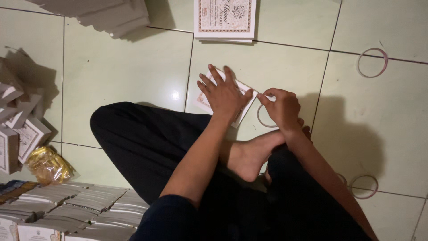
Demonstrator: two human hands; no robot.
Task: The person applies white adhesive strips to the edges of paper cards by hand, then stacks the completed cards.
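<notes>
I sit cross-legged on a pale tiled floor. My left hand (224, 93) lies flat, fingers spread, on a small white booklet with an ornate border (244, 87) that rests on the floor before my legs. My right hand (281, 107) is just to its right, fingertips pinched on a thin rubber band (263, 120) whose loop hangs below the hand, beside the booklet's right edge. Most of the booklet is hidden under my left hand.
A stack of the same booklets (225, 20) lies at the top centre, another pile (107, 15) at top left. Rows of bundled booklets (76, 205) fill the lower left, next to a golden plastic bag (48, 165). Loose rubber bands (372, 62) (363, 186) lie at right.
</notes>
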